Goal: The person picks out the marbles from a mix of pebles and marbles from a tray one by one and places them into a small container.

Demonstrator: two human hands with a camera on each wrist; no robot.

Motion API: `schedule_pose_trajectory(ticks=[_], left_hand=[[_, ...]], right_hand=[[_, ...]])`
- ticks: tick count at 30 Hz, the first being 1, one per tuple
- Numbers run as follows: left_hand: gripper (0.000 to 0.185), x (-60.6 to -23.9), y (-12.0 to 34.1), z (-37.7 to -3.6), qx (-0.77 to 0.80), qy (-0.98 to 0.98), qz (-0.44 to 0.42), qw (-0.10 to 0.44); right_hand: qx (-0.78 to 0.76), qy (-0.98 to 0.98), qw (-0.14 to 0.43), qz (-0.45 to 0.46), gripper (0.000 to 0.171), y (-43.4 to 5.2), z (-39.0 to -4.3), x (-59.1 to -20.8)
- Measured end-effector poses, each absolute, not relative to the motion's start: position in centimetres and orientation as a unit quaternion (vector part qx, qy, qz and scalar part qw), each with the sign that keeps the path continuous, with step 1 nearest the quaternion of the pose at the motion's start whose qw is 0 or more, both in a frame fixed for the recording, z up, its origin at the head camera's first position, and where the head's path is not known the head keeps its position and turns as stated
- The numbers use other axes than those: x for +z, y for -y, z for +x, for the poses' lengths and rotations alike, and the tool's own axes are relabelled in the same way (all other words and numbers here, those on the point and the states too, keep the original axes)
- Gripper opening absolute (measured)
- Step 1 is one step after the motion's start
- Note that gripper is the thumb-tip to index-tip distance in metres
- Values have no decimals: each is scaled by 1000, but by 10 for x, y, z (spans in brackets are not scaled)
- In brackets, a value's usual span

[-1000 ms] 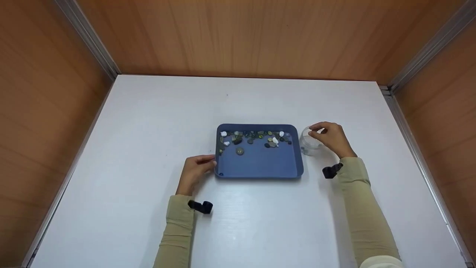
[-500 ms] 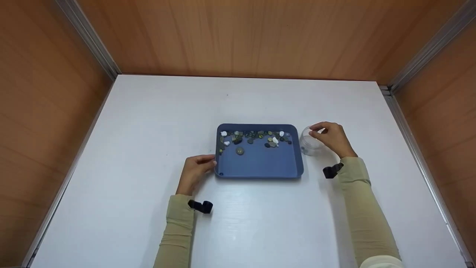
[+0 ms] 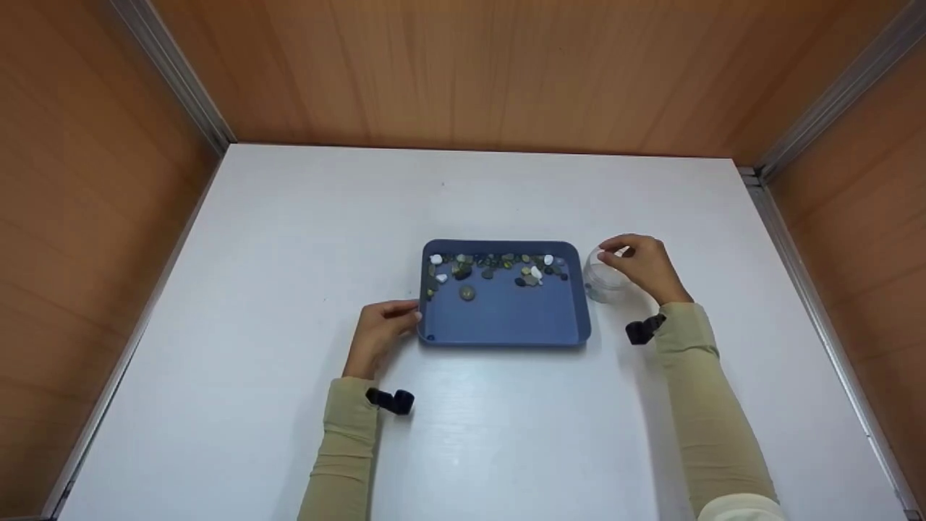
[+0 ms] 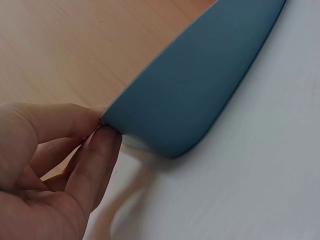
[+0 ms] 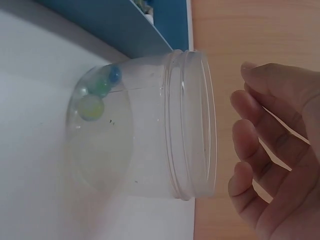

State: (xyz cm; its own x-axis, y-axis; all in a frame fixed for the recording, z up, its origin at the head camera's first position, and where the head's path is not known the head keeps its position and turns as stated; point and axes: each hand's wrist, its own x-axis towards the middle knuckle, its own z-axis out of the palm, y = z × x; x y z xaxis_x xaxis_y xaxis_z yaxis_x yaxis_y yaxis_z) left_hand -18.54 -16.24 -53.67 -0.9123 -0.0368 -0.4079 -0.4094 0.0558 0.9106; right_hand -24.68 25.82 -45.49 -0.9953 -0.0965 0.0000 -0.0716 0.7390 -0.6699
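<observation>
At the desk (image 3: 506,434), left grip (image 3: 377,333) pinches tray (image 3: 506,318), steadying it, I'd guess; right grip (image 3: 644,268), fingers loose, empty, above jar (image 5: 150,150).

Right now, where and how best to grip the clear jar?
Probably round the clear jar, just below its ridged neck, coming from the right: it stands upright, its body is round, and the tray sits close on its left.

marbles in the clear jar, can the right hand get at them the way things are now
Probably yes: the right hand is above the open jar, holding nothing that shows, and nothing visible blocks the way in. The marbles lie at the bottom, so it would have to reach down inside.
</observation>
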Motion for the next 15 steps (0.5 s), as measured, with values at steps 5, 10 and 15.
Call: schedule_pose_trajectory(ticks=[5, 10, 15], left_hand=[[28, -536, 163, -186, 662, -718, -157, 146], [29, -535, 163, -186, 650, -727, -160, 152], [29, -535, 163, -186, 652, -726, -161, 151]], right_hand=[[-359, -932, 13, -54, 27, -252, -248, -453], [-360, -931, 15, -57, 26, -245, -250, -452], [-364, -929, 18, -62, 26, -239, -255, -451]])
